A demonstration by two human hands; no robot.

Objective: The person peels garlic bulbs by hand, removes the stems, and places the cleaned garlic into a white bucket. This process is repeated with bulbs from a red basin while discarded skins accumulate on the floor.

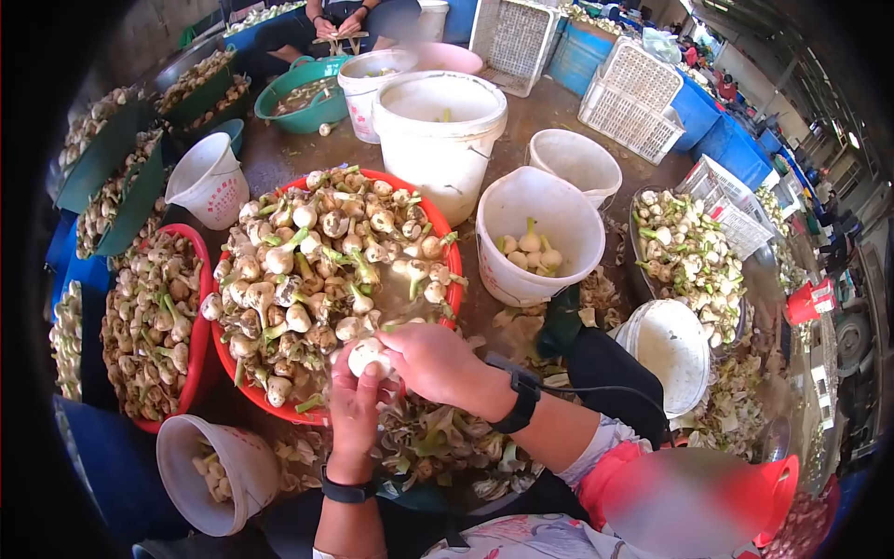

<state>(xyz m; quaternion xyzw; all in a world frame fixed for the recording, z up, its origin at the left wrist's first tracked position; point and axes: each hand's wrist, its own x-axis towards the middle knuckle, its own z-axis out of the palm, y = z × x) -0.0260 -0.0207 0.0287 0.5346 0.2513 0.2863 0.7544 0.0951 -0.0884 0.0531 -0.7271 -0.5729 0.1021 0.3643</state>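
A white garlic bulb [370,357] is between my two hands, over the front edge of a red tub [453,270] heaped with garlic bulbs with short green stems. The fingers of my left hand [355,396] are wrapped round the bulb from below. My right hand [430,361] is closed at the bulb's upper right side, near a bit of green stem; its fingertips are partly hidden. Peeled skins and leaves [442,447] lie below my hands.
A white bucket [498,233] holding several bulbs stands to the right, a large white bucket [438,140] behind the tub. At lower left is a bucket [256,466] with cloves. A metal basin of garlic [689,261] is farther right. Another person's hands [340,26] show at the top.
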